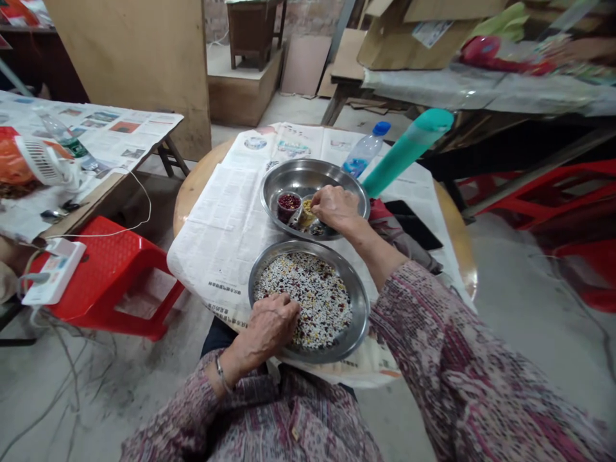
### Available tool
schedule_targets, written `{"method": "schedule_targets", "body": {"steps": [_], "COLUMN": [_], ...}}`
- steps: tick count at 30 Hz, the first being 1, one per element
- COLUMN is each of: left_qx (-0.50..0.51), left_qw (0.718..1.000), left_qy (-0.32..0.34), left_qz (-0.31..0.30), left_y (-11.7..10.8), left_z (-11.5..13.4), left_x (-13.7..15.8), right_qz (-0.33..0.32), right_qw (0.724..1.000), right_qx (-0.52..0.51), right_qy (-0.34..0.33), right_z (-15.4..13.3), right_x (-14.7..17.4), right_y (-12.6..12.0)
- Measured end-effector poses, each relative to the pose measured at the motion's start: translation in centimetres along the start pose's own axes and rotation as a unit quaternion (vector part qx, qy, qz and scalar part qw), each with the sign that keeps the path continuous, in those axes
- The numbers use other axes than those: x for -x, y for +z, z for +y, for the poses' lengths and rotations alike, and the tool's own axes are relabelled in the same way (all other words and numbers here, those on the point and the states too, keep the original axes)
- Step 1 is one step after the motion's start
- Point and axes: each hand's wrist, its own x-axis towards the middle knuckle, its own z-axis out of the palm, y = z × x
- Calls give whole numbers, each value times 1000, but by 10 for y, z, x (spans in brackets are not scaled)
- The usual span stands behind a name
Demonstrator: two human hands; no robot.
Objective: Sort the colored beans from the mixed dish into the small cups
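Observation:
A steel bowl (360,314) close to my body holds a spread of small bead-like pieces (312,289), mostly white with dark red, black and yellow mixed in. My left hand (274,321) rests at its left side, fingers curled down among the pieces; whatever they pinch is hidden. Behind it stands a second steel bowl (308,168). Inside that one are a small clear cup of dark red pieces (289,204), yellow pieces (308,208) and some dark ones. Over the yellow pieces my right hand (337,205) is closed, fingertips together, with their contents too small to name.
Newspaper (206,237) covers the round table. Behind the bowls are a blue-capped bottle (368,151) and a green roll (409,153); a black flat object (414,223) lies right. Leftward stands a red stool (110,276) bearing a power strip (55,273).

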Motion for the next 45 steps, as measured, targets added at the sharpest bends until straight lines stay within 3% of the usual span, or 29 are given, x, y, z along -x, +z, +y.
{"method": "schedule_targets", "body": {"steps": [7,17,23,29,32,35,40,45], "left_qx": [15,12,34,181,231,247,226,175], "left_qw": [999,1000,998,972,955,943,934,929], "left_qy": [-16,-11,19,61,59,51,-8,-67], "left_qz": [-26,-7,44,135,178,217,277,318], "left_y": [-6,-8,1,-8,-21,-35,-58,-84], "left_z": [3,4,-2,-8,-12,-20,-44,-74], "left_x": [-1,0,3,2,-4,-12,-35,-81], "right_qz": [3,-8,-20,44,60,38,33,3], "right_qw": [1000,1000,1000,991,975,959,941,947], "right_qx": [-22,3,-19,-125,-206,-255,-266,-211], "right_qy": [-6,9,10,-16,-51,-121,-205,-243], "right_z": [-2,0,-5,-4,0,6,15,17], "right_x": [9,2,5,15,40,86,158,189], "right_y": [0,1,-3,-9,-14,-16,-5,7]}}
